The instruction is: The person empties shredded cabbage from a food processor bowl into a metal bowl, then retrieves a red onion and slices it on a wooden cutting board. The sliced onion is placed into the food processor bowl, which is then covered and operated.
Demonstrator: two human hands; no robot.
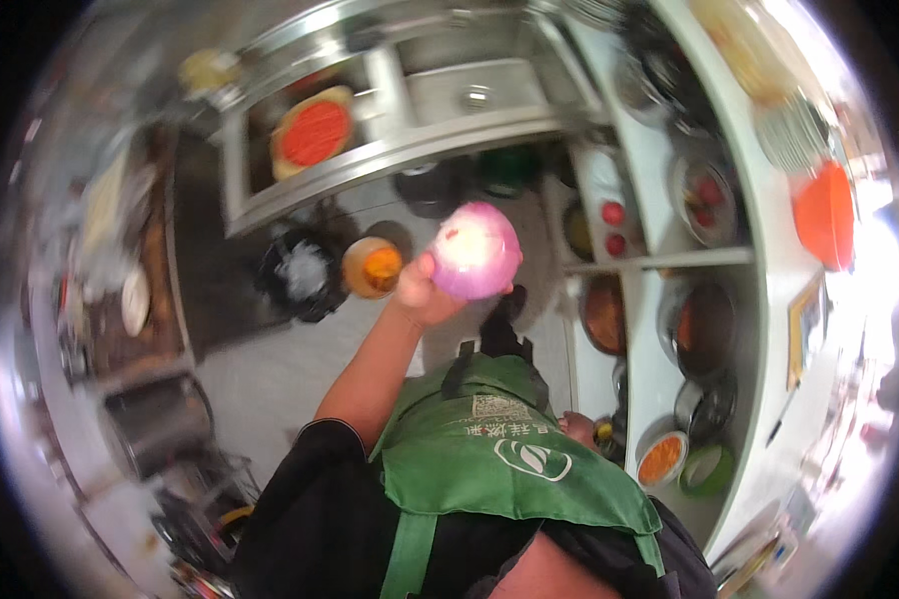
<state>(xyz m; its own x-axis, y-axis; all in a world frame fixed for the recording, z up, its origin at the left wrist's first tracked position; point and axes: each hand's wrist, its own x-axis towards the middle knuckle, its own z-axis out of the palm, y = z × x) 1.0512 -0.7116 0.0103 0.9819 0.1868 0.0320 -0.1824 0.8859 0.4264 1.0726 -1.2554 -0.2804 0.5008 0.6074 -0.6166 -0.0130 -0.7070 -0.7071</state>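
A large peeled red onion (478, 251), pink-purple with a pale glare patch, rests in my left hand (428, 292). My fingers wrap its underside and the thumb lies at its near left edge. That arm reaches forward over the floor. Low at my right side, my right hand (578, 428) shows only in part past the edge of the green apron (509, 468). Its fingers are too hidden to tell whether it grips anything. A small yellow-and-dark item (605, 431) appears right beside it, blurred.
Ahead stands a steel sink unit (479, 90) with a basket of red shreds (316, 133). On the floor are a black-lined bin (303, 269) and a tub with orange contents (374, 267). White shelving (659, 260) with bowls and pans runs along the right. An orange bowl (825, 216) tops it.
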